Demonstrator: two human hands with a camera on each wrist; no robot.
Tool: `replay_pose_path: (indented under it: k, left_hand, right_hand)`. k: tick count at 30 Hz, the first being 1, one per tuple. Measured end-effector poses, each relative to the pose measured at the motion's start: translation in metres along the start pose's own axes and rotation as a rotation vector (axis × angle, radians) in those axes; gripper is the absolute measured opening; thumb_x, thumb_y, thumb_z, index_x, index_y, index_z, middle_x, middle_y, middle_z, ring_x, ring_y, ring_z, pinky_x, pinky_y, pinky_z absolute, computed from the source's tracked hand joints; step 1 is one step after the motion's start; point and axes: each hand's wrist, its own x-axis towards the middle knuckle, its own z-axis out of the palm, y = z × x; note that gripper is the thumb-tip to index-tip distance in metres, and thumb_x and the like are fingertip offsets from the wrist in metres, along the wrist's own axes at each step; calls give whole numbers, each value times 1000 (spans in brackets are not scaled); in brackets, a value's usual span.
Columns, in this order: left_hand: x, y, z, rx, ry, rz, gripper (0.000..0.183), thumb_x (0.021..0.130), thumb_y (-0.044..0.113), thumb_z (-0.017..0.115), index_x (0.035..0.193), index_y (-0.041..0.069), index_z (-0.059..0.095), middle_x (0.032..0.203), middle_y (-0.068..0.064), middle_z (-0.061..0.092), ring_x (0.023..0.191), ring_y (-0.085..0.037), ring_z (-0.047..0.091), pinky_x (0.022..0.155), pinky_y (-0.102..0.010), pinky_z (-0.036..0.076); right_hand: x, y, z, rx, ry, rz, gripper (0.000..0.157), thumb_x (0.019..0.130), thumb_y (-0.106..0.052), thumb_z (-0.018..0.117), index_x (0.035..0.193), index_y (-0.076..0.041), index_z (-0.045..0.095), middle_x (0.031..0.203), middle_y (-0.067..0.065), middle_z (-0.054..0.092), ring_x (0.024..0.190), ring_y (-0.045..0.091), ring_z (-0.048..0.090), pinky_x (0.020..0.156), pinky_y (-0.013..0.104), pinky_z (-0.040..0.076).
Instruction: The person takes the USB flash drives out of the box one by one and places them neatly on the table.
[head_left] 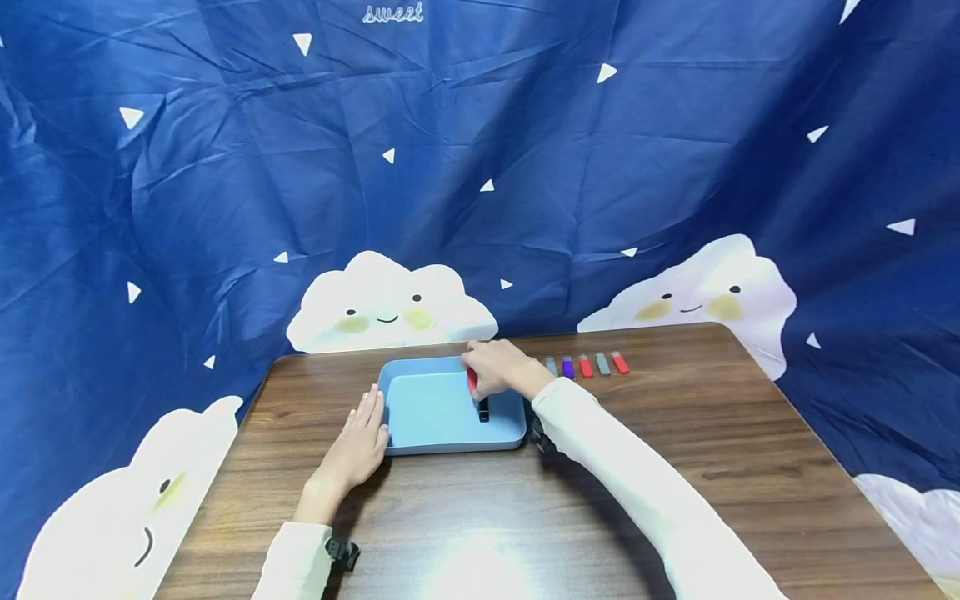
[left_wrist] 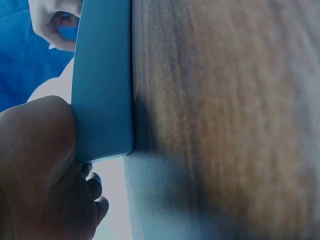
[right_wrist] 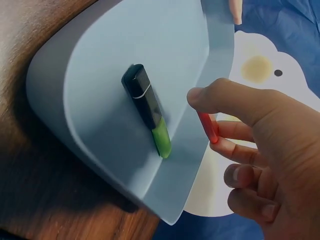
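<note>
A light-blue tray point(head_left: 427, 446) lies on the wooden table. My left hand point(head_left: 358, 442) rests against its left side with straight fingers; in the left wrist view that hand point(left_wrist: 40, 160) touches the tray's wall point(left_wrist: 102, 85). Over the right part of the tray, my right hand point(head_left: 498, 367) pinches a small red stick-like piece point(right_wrist: 207, 127) between thumb and fingers. Below it in the tray lies a slim black-and-green stick point(right_wrist: 145, 102); the head view shows only its black end point(head_left: 483, 410). The exact kind of these pieces cannot be told.
Right of the tray, a row of small flat sticks stands near the table's back edge: grey point(head_left: 551, 366), purple point(head_left: 567, 367), red point(head_left: 586, 367), another grey point(head_left: 603, 364) and another red point(head_left: 620, 362). A blue curtain point(head_left: 450, 217) with white clouds hangs behind the table.
</note>
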Motion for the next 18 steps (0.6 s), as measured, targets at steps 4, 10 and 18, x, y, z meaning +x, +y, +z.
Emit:
replay_pose_path:
  k: [4, 10, 18]
  left_hand:
    - [0, 0, 0, 3, -6, -1, 62, 111, 14, 42, 164, -13, 22, 175, -28, 17, 162, -48, 21, 130, -65, 23]
    - [1, -1, 1, 0, -16, -1, 62, 112, 15, 40, 164, -13, 21, 176, -28, 15, 163, -48, 20, 131, -65, 22]
    - [1, -4, 4, -22, 16, 24, 62, 110, 15, 39, 163, -14, 24, 174, -31, 19, 160, -52, 23, 128, -69, 23]
  right_hand:
    - [-7, 5, 0, 10, 19, -9, 35, 84, -38, 84, 110, -19, 72, 109, 2, 61, 80, 17, 58, 71, 35, 53]
    - [-16, 11, -3, 16, 33, -12, 36, 83, -39, 85, 108, -18, 71, 112, 1, 62, 79, 19, 58, 70, 35, 53]
    - [-30, 19, -9, 20, 72, -27, 45, 80, -41, 86, 115, -16, 73, 113, 3, 64, 76, 19, 59, 69, 37, 55]
